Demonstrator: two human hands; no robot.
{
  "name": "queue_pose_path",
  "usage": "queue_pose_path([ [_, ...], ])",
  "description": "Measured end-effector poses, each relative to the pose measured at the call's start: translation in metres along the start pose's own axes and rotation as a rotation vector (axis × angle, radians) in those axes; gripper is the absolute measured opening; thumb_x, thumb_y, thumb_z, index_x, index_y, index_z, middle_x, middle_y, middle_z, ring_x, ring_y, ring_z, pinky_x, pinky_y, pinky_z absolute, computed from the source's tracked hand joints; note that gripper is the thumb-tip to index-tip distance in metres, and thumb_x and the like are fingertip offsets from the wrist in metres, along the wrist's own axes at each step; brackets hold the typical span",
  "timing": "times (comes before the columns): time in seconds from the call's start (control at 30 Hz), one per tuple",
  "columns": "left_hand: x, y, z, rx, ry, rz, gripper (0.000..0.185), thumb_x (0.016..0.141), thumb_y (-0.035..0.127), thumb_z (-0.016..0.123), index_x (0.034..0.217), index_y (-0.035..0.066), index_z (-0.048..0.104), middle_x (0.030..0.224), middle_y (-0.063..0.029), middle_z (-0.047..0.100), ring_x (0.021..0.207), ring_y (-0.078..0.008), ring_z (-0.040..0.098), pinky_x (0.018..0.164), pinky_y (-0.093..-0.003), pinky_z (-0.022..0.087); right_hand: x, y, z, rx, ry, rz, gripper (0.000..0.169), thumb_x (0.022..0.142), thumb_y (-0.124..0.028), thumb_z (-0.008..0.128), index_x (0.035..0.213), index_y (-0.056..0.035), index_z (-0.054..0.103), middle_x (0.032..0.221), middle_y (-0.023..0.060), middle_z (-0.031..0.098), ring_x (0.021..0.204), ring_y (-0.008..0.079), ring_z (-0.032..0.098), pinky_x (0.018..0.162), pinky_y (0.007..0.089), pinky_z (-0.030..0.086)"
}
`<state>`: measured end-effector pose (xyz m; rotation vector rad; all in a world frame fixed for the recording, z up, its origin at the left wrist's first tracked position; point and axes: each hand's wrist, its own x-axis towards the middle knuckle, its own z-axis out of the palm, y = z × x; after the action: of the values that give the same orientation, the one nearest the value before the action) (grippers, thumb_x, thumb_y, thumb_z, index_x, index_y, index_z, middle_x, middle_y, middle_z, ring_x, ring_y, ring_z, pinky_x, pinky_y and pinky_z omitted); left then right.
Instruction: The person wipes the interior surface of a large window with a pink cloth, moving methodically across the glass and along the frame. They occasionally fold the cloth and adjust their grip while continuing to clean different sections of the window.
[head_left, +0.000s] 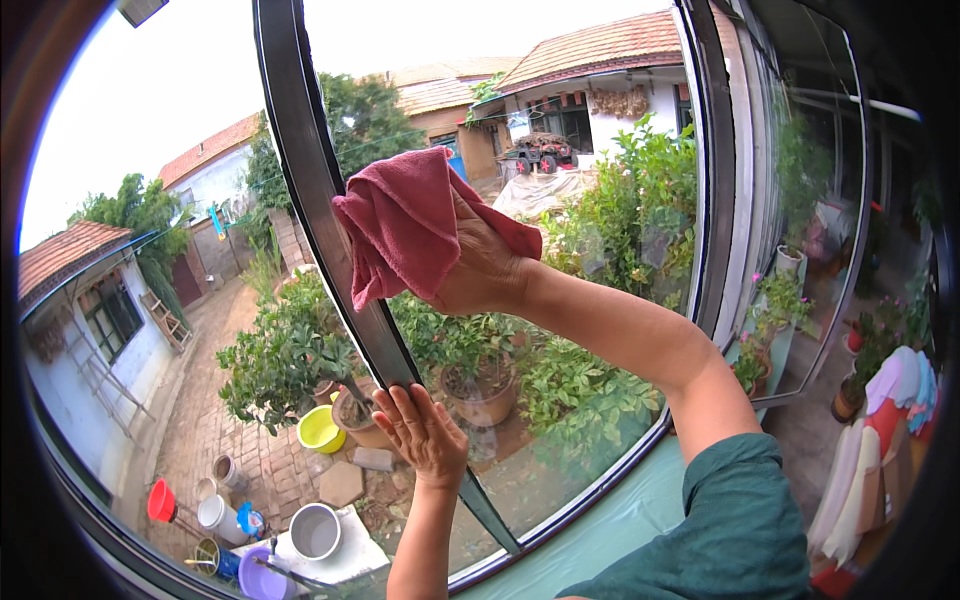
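Observation:
My right hand (484, 262) grips a folded dark-red cloth (405, 217), which lies against the window glass and overlaps the dark upright bar (300, 127) of the frame. The fingers are largely hidden under the cloth. Lower on the same bar rests my left hand (424, 435), palm flat, fingers extended and slightly apart, holding nothing. Through the pane (600, 360) I see a courtyard with plants.
A pale green sill (600, 517) runs under the window. An open window sash (855, 225) stands at the right, near potted flowers (776, 307) and draped fabrics (892, 390). Outside are a yellow basin (321, 429), a metal pot (315, 531) and several buckets (221, 517).

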<state>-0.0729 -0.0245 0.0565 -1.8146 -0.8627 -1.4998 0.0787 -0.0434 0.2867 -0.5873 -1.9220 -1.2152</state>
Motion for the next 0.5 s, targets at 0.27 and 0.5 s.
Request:
queue_pose_path([
  [0.27, -0.001, -0.003, -0.001, 0.014, -0.012, 0.0, 0.061, 0.094, 0.008, 0.05, 0.148, -0.003, 0.027, 0.157, -0.0241, 0.018, 0.145, -0.0447, 0.016, 0.118, -0.0532, 0.007, 0.064, 0.069, -0.012, 0.023, 0.2, -0.045, 0.061, 0.091, -0.038, 0.056, 0.142, -0.0099, 0.039, 0.141, 0.0191, 0.044, 0.136, 0.0405, 0.036, 0.116, 0.0606, 0.015],
  [0.5, 0.0, -0.005, -0.004, 0.076, -0.041, -0.007, 0.06, 0.096, 0.009, 0.045, 0.15, -0.003, 0.022, 0.157, -0.0268, 0.013, 0.145, -0.0448, 0.013, 0.118, -0.0539, 0.008, 0.097, 0.116, -0.029, -0.117, 0.541, -0.144, 0.014, 0.086, -0.031, 0.063, 0.095, -0.0212, 0.059, 0.1, 0.0036, 0.057, 0.105, 0.0296, 0.051, 0.1, 0.0507, 0.032],
])
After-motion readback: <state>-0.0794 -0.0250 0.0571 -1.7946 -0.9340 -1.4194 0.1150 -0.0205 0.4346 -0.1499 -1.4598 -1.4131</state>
